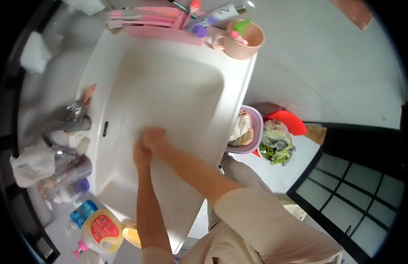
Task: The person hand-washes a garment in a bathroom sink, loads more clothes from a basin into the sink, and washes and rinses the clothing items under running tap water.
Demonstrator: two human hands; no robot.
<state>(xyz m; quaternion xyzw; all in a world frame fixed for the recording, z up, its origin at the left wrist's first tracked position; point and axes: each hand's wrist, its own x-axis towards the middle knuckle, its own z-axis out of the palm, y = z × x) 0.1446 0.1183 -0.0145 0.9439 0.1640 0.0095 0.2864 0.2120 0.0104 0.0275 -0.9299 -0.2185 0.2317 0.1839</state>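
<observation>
My left hand (141,155) and my right hand (155,138) are pressed together over the basin of a white sink (182,90). Motion smears them a little. The fingers of my right hand are curled over my left hand; whether a small thing lies between them, I cannot make out. My left fingers are mostly hidden behind the right hand and blurred. To the left of my hands is the sink's dark overflow slot (105,129), and beyond it the metal faucet (74,124).
A pink tray (164,34) with brushes and tubes and a pink cup (243,46) stand along the sink's top edge. Bottles, including a large yellow jug (102,231), line the left side. On the right are a purple basin (257,132) of cloth and leafy greens (276,143).
</observation>
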